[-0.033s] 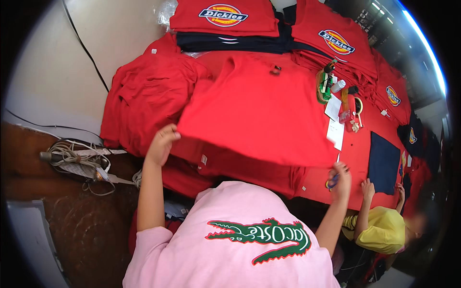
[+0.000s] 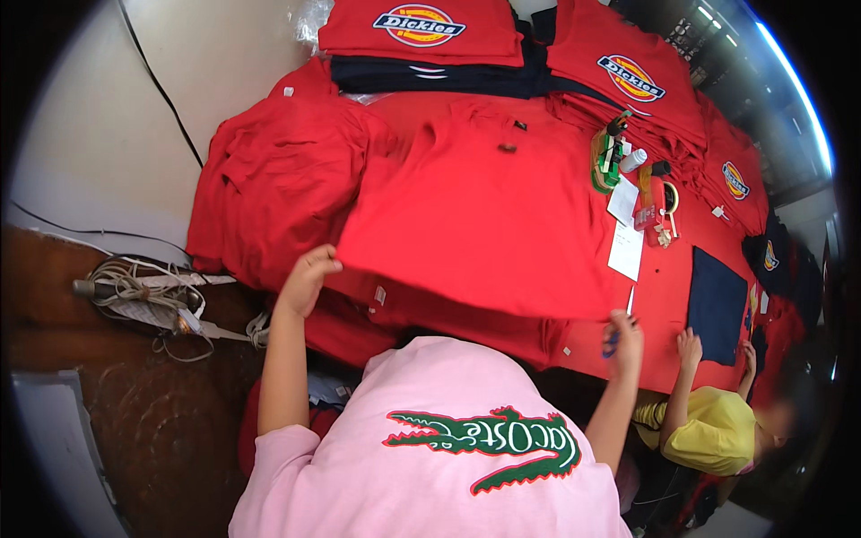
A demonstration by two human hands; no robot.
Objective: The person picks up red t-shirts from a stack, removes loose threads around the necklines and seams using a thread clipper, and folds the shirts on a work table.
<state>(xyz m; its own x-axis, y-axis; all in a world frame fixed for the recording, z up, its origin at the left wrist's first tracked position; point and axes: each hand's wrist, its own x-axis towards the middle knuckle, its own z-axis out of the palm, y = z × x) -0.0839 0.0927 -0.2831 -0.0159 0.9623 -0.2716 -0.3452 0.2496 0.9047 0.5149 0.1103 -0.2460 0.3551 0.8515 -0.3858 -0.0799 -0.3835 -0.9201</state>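
A red shirt [image 2: 475,224] is spread out in front of me, its neck with a small dark label at the far end. My left hand [image 2: 309,280] is closed on the near left corner of its hem. At the near right corner, my right hand [image 2: 627,345] grips the hem. A pair of scissors [image 2: 611,342] with blue handles is also held in that right hand, one narrow blade pointing away from me. The hem hangs between both hands in a slightly sagging line.
Folded red shirts [image 2: 421,31] sit on dark ones at the back; crumpled red garments [image 2: 278,179] lie left. A green tool [image 2: 605,161], paper slips [image 2: 625,251] and a tape roll [image 2: 671,197] lie right. Beyond, a person in yellow [image 2: 713,430] touches dark cloth [image 2: 717,305]. Cables [image 2: 148,296] lie left.
Both hands have come slightly nearer to me, the right one also a little leftward. The shirt's hem has come nearer and its body lies flatter.
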